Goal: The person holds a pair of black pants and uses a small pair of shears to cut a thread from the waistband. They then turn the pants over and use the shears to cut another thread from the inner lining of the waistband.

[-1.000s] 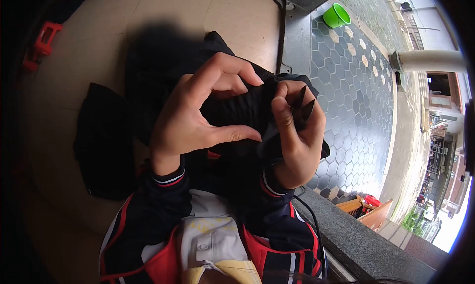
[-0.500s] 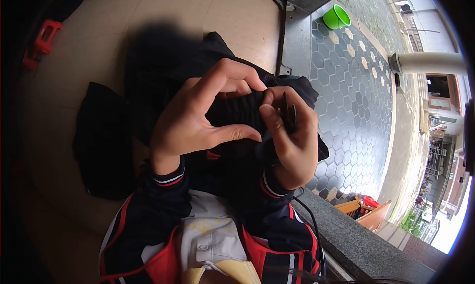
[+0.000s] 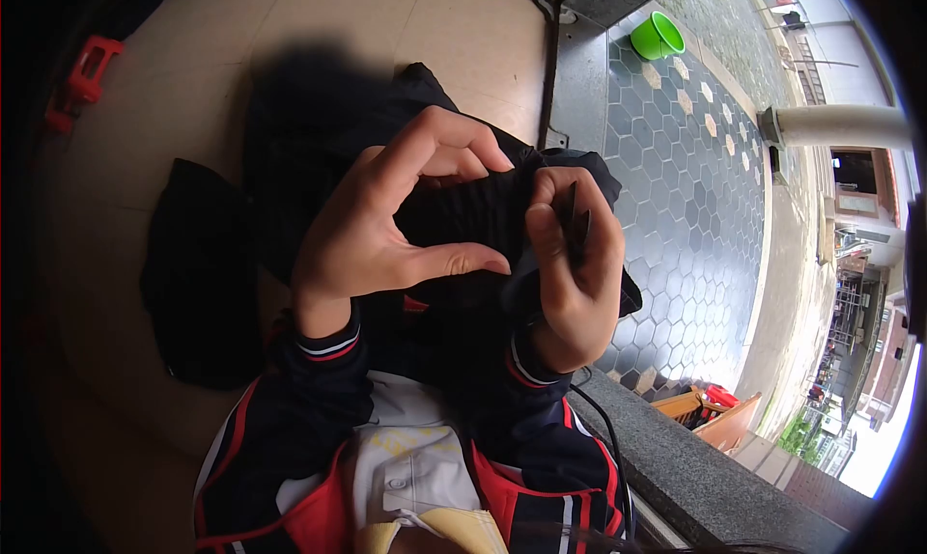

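Note:
Over a black cloth (image 3: 463, 211) across my lap, my left hand (image 3: 386, 216) is spread in a wide C. Its thumb lies apart from the curved fingers, and gathered folds of the cloth show between them. To its right, my right hand (image 3: 584, 260) is closed, with the thumb and forefinger pinched together. Dark thread snips (image 3: 577, 218) are tucked in that right hand, their two pointed blades sticking up between the fingers. Whatever the pinched fingertips hold is too small to make out.
A separate black piece of cloth (image 3: 198, 274) lies to the left. Further left is a red object (image 3: 89, 71). At right, beyond a grey stone sill (image 3: 705, 482), a green bucket (image 3: 658, 36) stands on hexagonal tiles (image 3: 676, 216), and a wooden crate-like thing (image 3: 710, 414) sits lower down.
My right hand has moved slightly right, away from the left fingertips, with the thread snips still in it. My left hand has barely moved.

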A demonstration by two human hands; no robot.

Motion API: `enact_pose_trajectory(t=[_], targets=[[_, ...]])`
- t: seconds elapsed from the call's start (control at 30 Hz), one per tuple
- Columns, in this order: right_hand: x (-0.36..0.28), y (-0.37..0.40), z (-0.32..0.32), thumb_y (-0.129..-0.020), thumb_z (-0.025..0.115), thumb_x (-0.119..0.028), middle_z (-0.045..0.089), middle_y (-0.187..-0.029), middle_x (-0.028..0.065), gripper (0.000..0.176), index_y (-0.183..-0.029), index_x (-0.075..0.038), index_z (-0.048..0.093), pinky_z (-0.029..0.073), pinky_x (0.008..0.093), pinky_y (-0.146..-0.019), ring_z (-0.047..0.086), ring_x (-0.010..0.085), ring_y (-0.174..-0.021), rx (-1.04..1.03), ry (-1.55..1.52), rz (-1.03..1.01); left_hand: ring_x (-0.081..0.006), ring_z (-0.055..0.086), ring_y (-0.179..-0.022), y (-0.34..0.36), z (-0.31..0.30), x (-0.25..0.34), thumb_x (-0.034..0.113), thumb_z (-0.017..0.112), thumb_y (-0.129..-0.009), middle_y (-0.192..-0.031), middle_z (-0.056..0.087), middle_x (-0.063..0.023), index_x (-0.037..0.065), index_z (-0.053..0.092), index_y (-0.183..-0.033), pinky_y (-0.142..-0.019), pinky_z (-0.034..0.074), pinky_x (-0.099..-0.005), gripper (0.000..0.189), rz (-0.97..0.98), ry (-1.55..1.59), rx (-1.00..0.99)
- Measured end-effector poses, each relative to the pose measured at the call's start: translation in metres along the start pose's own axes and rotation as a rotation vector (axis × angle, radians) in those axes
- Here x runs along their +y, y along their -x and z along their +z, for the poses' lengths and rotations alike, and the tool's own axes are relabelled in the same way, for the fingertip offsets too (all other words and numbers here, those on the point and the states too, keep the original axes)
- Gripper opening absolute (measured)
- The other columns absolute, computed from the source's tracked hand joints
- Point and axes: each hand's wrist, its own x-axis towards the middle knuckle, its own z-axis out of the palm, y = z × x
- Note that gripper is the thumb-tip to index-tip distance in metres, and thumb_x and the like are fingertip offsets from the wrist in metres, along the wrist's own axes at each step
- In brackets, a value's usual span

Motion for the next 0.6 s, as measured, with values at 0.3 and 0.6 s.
enact_pose_trajectory(t=[0.3,0.6], targets=[[0.001,0.002,-0.005,-0.079,0.050,0.007,0.043,-0.060,0.0041,0.006,-0.082,0.003,0.047,0.029,0.0208,-0.049,0.035,0.0080,-0.054,-0.016,-0.046,0.017,-0.0156,0.059,-0.088,0.002,-0.004,-0.010,0.017,0.083,-0.058,-0.097,0.056,-0.0070,0.001,0.047,-0.103,-0.083,0.045,-0.0279,0.060,-0.024,0.133,-0.043],[-0.005,0.004,-0.005,-0.078,0.053,0.008,0.045,-0.059,0.0009,0.009,-0.082,0.002,0.049,0.028,0.0190,-0.047,0.036,0.0047,-0.050,-0.013,-0.058,-0.020,-0.0097,0.050,-0.096,0.006,-0.005,-0.026,0.016,0.084,-0.058,-0.098,0.050,-0.0017,0.005,0.044,-0.108,-0.085,0.037,-0.0221,0.065,-0.113,0.414,-0.038]])
